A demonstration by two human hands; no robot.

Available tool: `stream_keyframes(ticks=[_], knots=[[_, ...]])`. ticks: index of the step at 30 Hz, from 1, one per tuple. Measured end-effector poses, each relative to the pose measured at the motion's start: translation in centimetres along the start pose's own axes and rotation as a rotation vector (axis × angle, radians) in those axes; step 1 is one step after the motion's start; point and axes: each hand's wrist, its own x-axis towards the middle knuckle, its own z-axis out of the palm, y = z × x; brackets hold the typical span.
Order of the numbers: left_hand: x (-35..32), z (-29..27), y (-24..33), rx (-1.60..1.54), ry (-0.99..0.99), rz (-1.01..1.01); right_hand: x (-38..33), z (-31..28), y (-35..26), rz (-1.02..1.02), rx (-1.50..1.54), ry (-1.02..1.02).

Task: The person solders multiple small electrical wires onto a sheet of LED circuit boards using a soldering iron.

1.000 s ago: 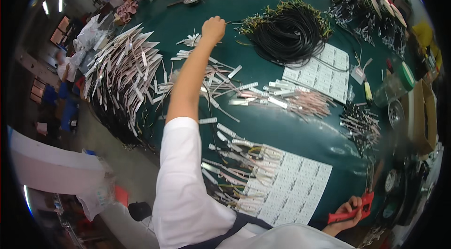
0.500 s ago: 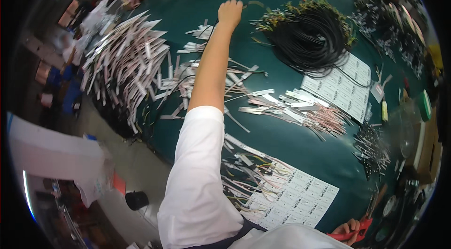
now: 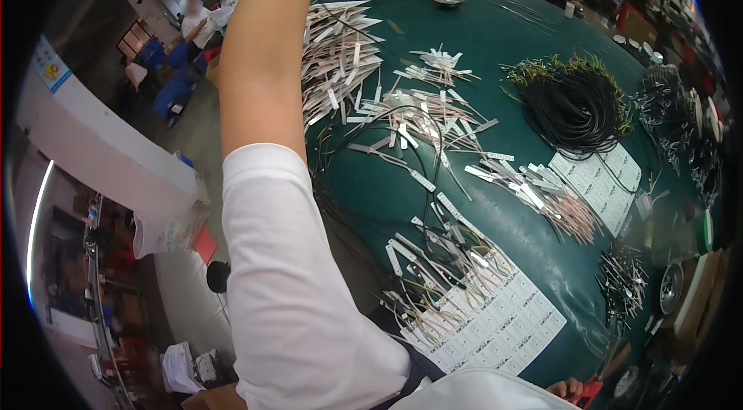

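Observation:
My left forearm [image 3: 263, 61], in a white sleeve, stretches up to the top edge. The left hand itself is out of the picture. At the lower right edge, the curled fingers of my right hand [image 3: 566, 387] hold a red-handled tool [image 3: 590, 393]; its working end is hidden. Left of that hand lies a white printed sheet [image 3: 518, 325] of label-like squares, with several wired strips [image 3: 433, 263] on its left part. A thin black cable [image 3: 438, 143] crosses the loose pile of white strips with pinkish leads [image 3: 422, 120] in mid-table.
A big coil of black cable [image 3: 576, 112] with yellow-green ends rests partly on another printed sheet [image 3: 611, 178]. A tall heap of white strips [image 3: 340, 61] stands at the table's left edge. Dark metal parts [image 3: 621, 282] lie at right. A person [image 3: 200, 27] sits in the left background.
My left hand has gone up and out of view beyond the top edge. The view has turned, so the table sits further right. My right hand and the red-handled tool show less.

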Motion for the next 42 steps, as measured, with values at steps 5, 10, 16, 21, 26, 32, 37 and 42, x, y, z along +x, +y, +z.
stream_keyframes(ticks=[5, 10, 16, 21, 26, 32, 37, 42], knots=[[-5.7, -3.1, 13.7, -0.306, -0.512, 0.079, -0.6, -0.4, -1.3, 0.139, -0.138, 0.076], [-15.1, -14.3, 26.8, -0.934, -1.189, 0.318, -0.4, 0.4, 0.6, -0.097, -0.140, 0.106], [-17.5, -21.4, 31.5, -1.579, -1.424, -0.113, -0.5, 0.8, 0.5, -0.086, -0.125, 0.157], [-16.4, -25.6, 36.5, -1.843, -1.683, -0.607, -2.2, 2.0, 1.9, -0.051, -0.132, 0.184], [-15.6, -27.2, 40.3, -1.845, -1.959, -0.889, -4.2, 2.6, 5.0, -0.019, -0.124, 0.200], [-15.5, -28.5, 42.4, -1.833, -1.718, -0.545, -5.3, 3.6, 5.2, 0.079, -0.325, 0.280], [-16.2, -28.9, 43.8, -1.784, -1.579, -0.467, -4.3, 5.3, 3.1, 0.053, -0.655, 0.172], [-16.7, -28.7, 44.6, -1.728, -1.559, -0.463, -3.4, 6.7, 3.2, 0.187, -1.001, 0.185]])
